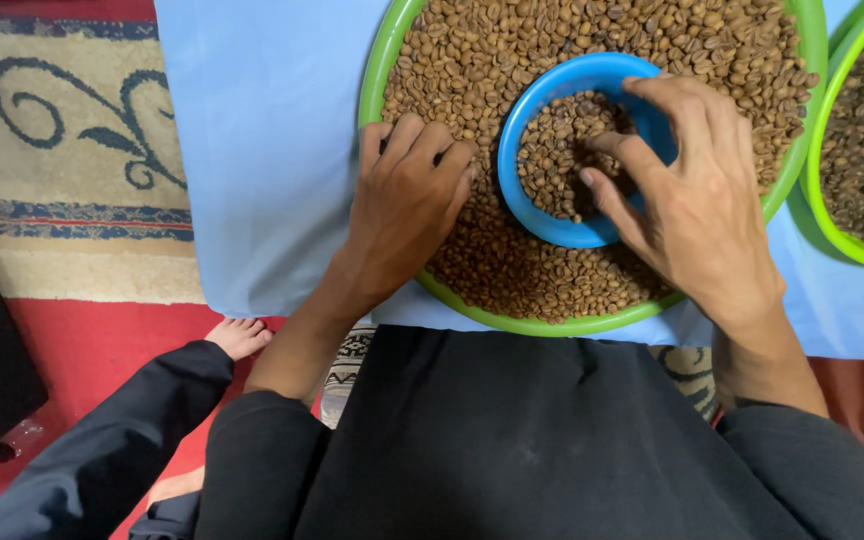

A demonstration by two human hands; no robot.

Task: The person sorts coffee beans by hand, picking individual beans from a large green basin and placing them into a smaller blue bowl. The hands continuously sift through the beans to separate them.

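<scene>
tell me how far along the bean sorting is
Done: the blue bowl already holds a layer of beans. In hand: the right hand reaches into that bowl, and the left hand rests curled on the beans. Left: the green tray is still nearly full.

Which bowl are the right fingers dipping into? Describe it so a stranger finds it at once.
Start at the big green tray of pale coffee beans on the light blue cloth. The small blue bowl sits on those beans, the only blue container.

A small bowl sits in the bean tray, another tray right.
</scene>
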